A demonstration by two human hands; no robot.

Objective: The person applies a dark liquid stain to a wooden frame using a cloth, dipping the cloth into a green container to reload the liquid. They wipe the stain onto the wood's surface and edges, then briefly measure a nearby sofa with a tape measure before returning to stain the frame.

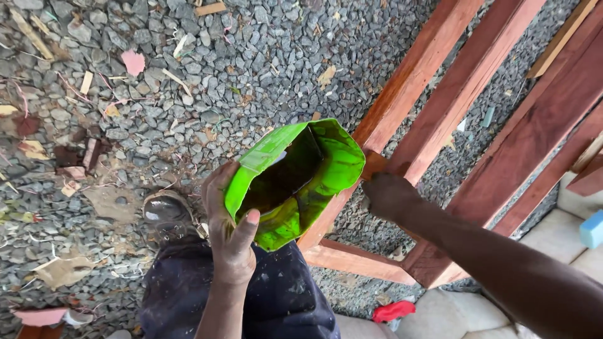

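My left hand (229,232) grips a bright green plastic container (295,182) with its top cut open, thumb hooked over the near rim. The inside is smeared with dark liquid. My right hand (389,194) reaches past the container and presses on a reddish-brown wooden rail (402,94) of a frame; whatever it holds against the wood is hidden by the container and the back of the hand. The wood looks wet and glossy around that spot.
The wooden frame (502,150) has several parallel slanted rails over grey gravel (207,69) strewn with wood scraps. My shoe (164,210) and dark trousers (276,295) are below. A red rag (392,311), pale cushions (553,238) and a light blue block (592,229) lie at lower right.
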